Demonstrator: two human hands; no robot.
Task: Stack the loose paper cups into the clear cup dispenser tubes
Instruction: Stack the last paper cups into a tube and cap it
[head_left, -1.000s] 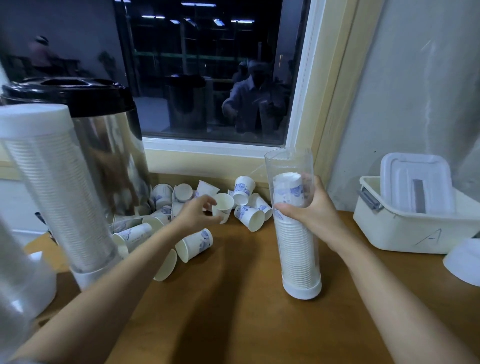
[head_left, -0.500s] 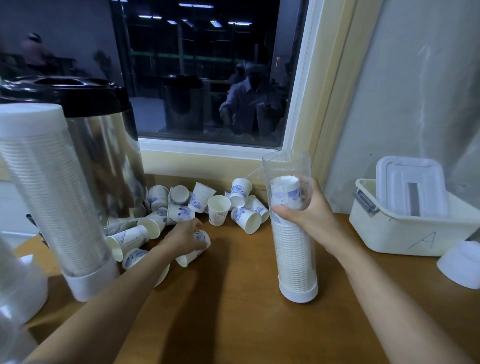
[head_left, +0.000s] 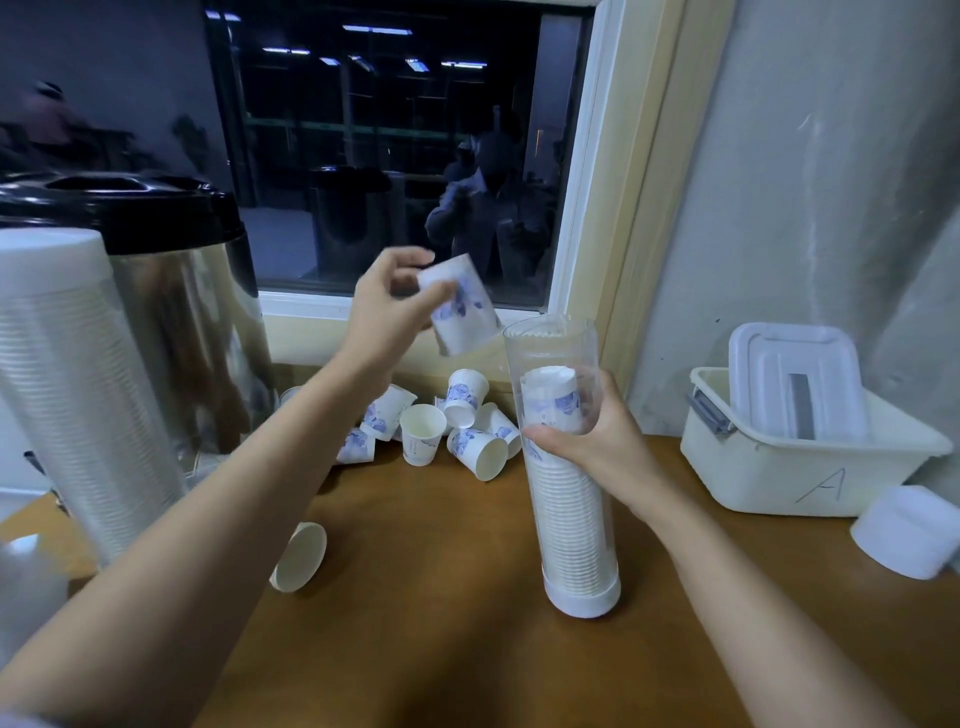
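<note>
Left grip (head_left: 387, 312) pinches paper cup (head_left: 460, 312) by its sides, base up, mouth tilted toward 5 o'clock, likely so it nests over stack. Cup hangs at 10 o'clock of tube mouth, just beside rim, not yet inside. Right grip (head_left: 597, 441) wraps clear tube (head_left: 576, 530) high up, steadying it upright on desk (head_left: 441, 613). Stack fills most of tube. Loose cups (head_left: 441, 426) heaped at 10 o'clock of tube base; lone cup (head_left: 300, 557) lies at 9 o'clock.

Clear glossy plastic tube (head_left: 558, 353), matt paper cups (head_left: 475, 452), smooth wooden table (head_left: 441, 597)
</note>
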